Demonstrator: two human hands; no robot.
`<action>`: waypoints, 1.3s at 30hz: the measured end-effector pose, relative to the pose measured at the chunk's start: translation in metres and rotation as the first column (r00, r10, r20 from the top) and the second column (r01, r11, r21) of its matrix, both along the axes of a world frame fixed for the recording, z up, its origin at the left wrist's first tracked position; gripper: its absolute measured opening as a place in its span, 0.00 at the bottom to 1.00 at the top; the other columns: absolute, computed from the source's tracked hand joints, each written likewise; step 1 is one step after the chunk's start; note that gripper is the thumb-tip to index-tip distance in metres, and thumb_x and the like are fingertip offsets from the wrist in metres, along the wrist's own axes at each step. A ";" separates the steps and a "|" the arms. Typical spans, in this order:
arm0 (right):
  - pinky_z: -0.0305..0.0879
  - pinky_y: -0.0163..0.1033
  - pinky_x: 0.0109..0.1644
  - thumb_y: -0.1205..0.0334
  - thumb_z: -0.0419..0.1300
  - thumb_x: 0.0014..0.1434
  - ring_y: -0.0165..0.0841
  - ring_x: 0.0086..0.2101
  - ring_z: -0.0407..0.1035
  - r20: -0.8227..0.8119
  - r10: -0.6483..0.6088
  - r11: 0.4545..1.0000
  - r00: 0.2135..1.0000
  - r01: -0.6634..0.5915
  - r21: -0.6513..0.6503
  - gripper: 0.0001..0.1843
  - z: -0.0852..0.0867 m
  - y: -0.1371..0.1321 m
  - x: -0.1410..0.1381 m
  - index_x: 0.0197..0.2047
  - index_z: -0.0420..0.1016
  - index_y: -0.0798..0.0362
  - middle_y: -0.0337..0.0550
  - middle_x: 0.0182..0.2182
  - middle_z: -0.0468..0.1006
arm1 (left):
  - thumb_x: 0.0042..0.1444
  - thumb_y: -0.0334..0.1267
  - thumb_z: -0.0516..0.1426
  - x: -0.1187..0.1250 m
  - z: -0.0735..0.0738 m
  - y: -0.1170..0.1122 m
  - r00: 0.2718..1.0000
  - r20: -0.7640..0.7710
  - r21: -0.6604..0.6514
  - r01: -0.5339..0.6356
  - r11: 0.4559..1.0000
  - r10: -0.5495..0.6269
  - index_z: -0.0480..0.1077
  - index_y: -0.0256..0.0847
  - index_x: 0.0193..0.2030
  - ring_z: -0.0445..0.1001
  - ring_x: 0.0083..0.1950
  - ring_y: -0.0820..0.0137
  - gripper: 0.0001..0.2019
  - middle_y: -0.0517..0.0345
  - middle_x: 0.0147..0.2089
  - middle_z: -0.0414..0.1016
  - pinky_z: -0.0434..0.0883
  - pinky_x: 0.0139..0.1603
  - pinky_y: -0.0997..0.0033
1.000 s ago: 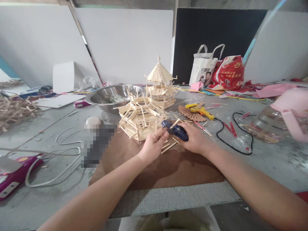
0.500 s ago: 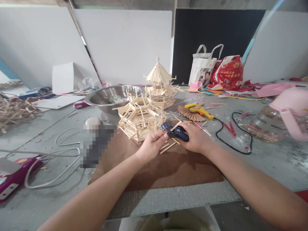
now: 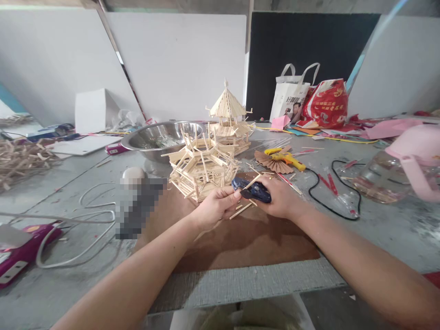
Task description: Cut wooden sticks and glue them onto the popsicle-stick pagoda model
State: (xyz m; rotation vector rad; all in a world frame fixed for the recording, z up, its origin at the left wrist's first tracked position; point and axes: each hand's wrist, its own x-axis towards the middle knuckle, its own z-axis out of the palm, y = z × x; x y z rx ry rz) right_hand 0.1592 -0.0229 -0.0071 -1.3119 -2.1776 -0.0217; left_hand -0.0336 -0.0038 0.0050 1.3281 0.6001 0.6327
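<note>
My left hand (image 3: pixel 217 207) is closed, its thumb and fingers pinching the lower end of a thin wooden stick (image 3: pixel 253 182). The stick slants up to the right across a dark blue hand cutter (image 3: pixel 262 194). Around that tool, my right hand (image 3: pixel 282 196) is wrapped, and its jaws are hard to make out. Just behind my left hand stands an open framework of wooden sticks (image 3: pixel 201 158), many-sided with posts sticking up. Loose sticks (image 3: pixel 241 211) lie on the brown mat (image 3: pixel 240 252) under my hands.
A finished-looking stick pavilion (image 3: pixel 227 105) and a metal bowl (image 3: pixel 137 140) stand behind. To the right are a yellow glue gun (image 3: pixel 290 160) with a black cord, a paper fan (image 3: pixel 270 161) and a pink-lidded jug (image 3: pixel 381 178). A purple power strip (image 3: pixel 30 250) and white cable lie left.
Both hands, with the stick and the cutter, have shifted very slightly to the right. My left hand has turned a little, and the stick frameworks stay where they were.
</note>
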 end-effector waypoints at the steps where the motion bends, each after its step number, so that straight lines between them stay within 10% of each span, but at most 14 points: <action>1: 0.61 0.39 0.36 0.58 0.56 0.45 0.37 0.35 0.66 0.005 -0.002 1.000 1.000 0.002 0.001 0.18 -0.001 0.000 0.000 0.41 0.62 0.54 0.47 0.35 0.71 | 0.46 0.46 0.56 -0.001 -0.001 0.001 1.000 0.013 -0.027 0.021 0.999 -0.020 0.63 0.36 0.25 0.41 0.15 0.84 0.14 0.71 0.15 0.42 0.41 0.15 0.80; 13: 0.60 0.38 0.36 0.58 0.55 0.46 0.37 0.35 0.67 0.053 -0.027 0.999 0.998 0.030 -0.045 0.17 0.000 0.001 0.000 0.41 0.64 0.54 0.47 0.35 0.72 | 0.46 0.43 0.56 -0.006 -0.001 0.007 0.995 0.031 -0.134 0.096 0.986 -0.093 0.65 0.35 0.28 0.40 0.15 0.84 0.11 0.71 0.16 0.41 0.41 0.15 0.81; 20: 0.59 0.37 0.36 0.56 0.54 0.47 0.37 0.34 0.68 0.079 -0.111 0.987 0.991 0.119 -0.106 0.14 0.001 0.000 -0.002 0.38 0.65 0.54 0.46 0.31 0.74 | 0.49 0.47 0.53 0.000 0.000 0.000 0.997 -0.039 0.080 -0.064 0.995 0.067 0.65 0.35 0.29 0.42 0.15 0.83 0.14 0.71 0.14 0.42 0.41 0.15 0.80; 31: 0.60 0.39 0.37 0.59 0.53 0.47 0.39 0.36 0.67 0.071 -0.181 0.974 0.981 0.189 -0.128 0.14 0.001 -0.003 -0.011 0.39 0.64 0.54 0.46 0.34 0.73 | 0.52 0.38 0.49 0.011 -0.005 -0.008 0.861 -0.051 0.679 -0.342 0.649 0.507 0.67 0.35 0.27 0.63 0.30 0.75 0.10 0.61 0.26 0.67 0.61 0.31 0.78; 39: 0.59 0.41 0.42 0.64 0.54 0.46 0.39 0.41 0.64 -0.016 -0.063 0.990 0.998 0.061 -0.124 0.19 -0.002 0.000 -0.007 0.44 0.61 0.54 0.48 0.40 0.69 | 0.52 0.40 0.50 0.010 -0.003 -0.005 0.931 -0.027 0.607 -0.274 0.746 0.364 0.70 0.34 0.30 0.66 0.33 0.73 0.12 0.59 0.28 0.70 0.63 0.37 0.76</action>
